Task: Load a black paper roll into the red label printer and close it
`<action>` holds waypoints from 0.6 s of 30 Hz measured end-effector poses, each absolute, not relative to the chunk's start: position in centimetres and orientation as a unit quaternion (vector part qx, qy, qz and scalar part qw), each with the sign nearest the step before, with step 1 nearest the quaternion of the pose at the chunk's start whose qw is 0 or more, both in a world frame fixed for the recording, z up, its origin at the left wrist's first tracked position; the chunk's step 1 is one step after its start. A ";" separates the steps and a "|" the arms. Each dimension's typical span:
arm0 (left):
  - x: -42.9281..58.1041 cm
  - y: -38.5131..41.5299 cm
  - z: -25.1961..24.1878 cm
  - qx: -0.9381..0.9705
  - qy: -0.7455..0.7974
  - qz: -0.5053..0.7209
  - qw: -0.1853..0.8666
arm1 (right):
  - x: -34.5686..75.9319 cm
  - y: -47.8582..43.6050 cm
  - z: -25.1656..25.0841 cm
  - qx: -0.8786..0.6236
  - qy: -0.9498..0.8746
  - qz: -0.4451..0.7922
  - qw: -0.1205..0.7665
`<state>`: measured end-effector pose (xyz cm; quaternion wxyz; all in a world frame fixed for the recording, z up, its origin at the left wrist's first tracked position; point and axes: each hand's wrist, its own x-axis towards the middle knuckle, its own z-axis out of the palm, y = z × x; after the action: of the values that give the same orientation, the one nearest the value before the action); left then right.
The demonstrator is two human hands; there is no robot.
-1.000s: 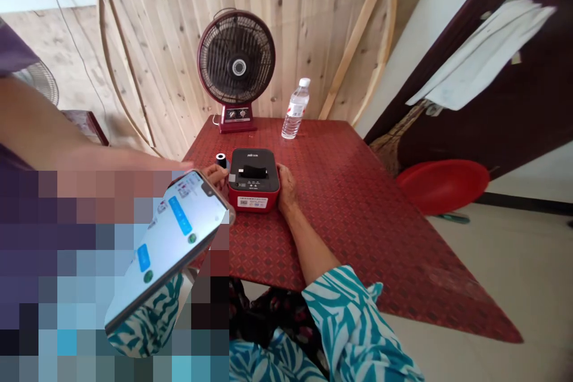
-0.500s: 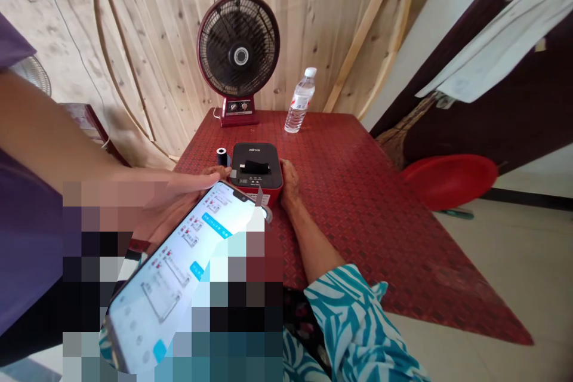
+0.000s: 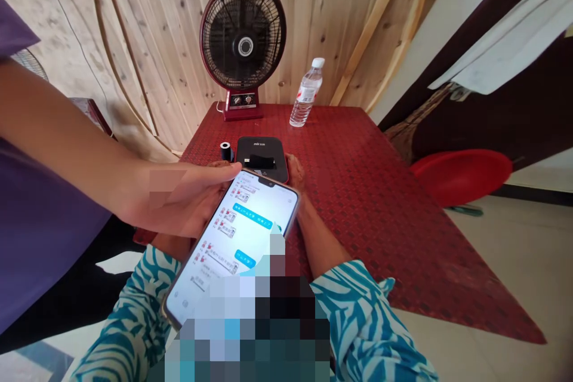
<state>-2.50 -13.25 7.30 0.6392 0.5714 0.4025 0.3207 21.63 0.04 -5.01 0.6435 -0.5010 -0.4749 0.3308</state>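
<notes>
Your two hands are at either side of a black-topped box (image 3: 262, 146), which sits on the patterned red table (image 3: 358, 209) in front of you. The change is the phone (image 3: 242, 224): over the last second it has come further across from your left, in another person's hand (image 3: 174, 194), and it now slants between you and the box. Its lit screen, with blue message bubbles, faces you. The box's red front, in plain sight a second ago, is hidden, so only the black top and a sliver of red edge show. For handling the box, that means you have lost sight of its front and of most of your left side.

Your right hand (image 3: 295, 172) lies along the box's right side; how tightly it holds cannot be told. Your left hand (image 3: 222, 163) shows only a little at the box's left side, behind the other person's thumb, and its grip cannot be told either.

A small black roll (image 3: 226, 153) stands just left of the box. Further back are a fan (image 3: 244, 42) and a bottle (image 3: 307, 95).
</notes>
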 end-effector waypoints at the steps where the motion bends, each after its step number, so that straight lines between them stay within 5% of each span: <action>1: -2.5 -13.3 7.3 0.566 0.407 0.321 0.641 | 21.6 0.0 -5.1 -0.500 -0.478 0.331 0.641; 11: -2.0 -12.3 15.7 0.567 0.433 0.266 0.648 | 21.7 0.4 -5.8 -0.507 -0.466 0.340 0.641; 15: -2.3 -10.6 19.2 0.590 0.389 0.091 0.702 | 21.7 0.8 -6.2 -0.508 -0.458 0.333 0.649; 18: -3.0 -9.7 17.9 0.641 0.410 0.168 0.627 | 21.7 0.9 -6.1 -0.515 -0.449 0.330 0.652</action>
<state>-3.01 -9.75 17.89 0.6273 0.6407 0.4098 0.1677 21.73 0.85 -6.10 0.6516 -0.5147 -0.4493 0.3297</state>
